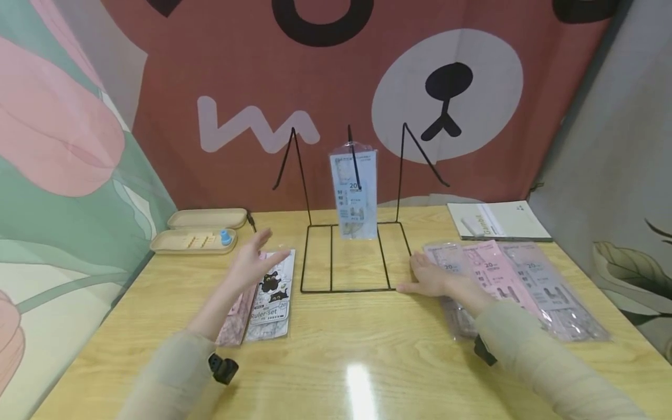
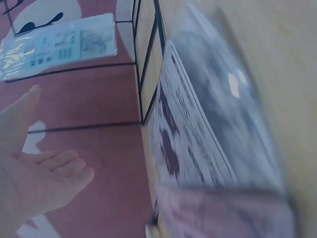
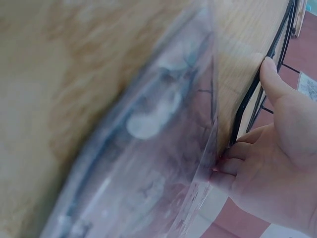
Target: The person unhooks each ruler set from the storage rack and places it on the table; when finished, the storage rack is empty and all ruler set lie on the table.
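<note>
The left hand hovers with fingers straight, holding nothing, above the ruler-set packets lying toward the worktop's left edge. The right hand rests flat beside the black wire rack's base — fingers on the pink packets spread toward the right edge. One packet hangs on the rack's middle hook, near the back edge.

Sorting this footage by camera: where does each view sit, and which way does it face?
Head: looks forward and down at the table; both hands and sleeves show.
Left wrist: looks past the open left hand at packets.
Right wrist: right hand at the wire rack.
All three show the rack.
</note>
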### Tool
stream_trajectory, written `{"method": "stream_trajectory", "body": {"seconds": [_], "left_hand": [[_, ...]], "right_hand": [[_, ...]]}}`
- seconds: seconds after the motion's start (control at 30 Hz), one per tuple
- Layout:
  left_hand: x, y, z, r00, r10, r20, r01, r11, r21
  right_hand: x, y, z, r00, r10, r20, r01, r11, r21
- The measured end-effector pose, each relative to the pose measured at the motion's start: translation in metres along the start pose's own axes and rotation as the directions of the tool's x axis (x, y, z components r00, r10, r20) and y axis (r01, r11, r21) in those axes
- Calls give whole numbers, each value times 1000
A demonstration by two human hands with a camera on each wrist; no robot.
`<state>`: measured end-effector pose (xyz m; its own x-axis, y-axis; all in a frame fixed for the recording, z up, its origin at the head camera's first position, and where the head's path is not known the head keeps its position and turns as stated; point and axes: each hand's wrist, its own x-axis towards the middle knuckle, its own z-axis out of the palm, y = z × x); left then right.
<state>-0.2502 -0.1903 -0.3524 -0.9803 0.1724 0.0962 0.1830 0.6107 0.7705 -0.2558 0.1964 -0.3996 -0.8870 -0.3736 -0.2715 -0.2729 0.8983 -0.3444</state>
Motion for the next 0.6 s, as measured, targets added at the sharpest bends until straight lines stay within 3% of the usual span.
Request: {"method": "stream_trajectory", "body": {"seconds": [0.27, 0.43, 0.6], "left_hand": [[45, 19, 42, 997, 47, 55, -42, 995, -89], [63, 29, 65, 995, 64, 70, -56, 992, -114], [79, 36, 85, 996, 66, 67, -50, 973, -225]], "right_hand": [[-1, 1, 0, 1000, -3, -7, 3, 1000, -2], [-1, 2, 1, 1000, 7, -3, -7, 1000, 1], [0, 1, 2, 1000, 9, -4, -9, 1000, -5]]}}
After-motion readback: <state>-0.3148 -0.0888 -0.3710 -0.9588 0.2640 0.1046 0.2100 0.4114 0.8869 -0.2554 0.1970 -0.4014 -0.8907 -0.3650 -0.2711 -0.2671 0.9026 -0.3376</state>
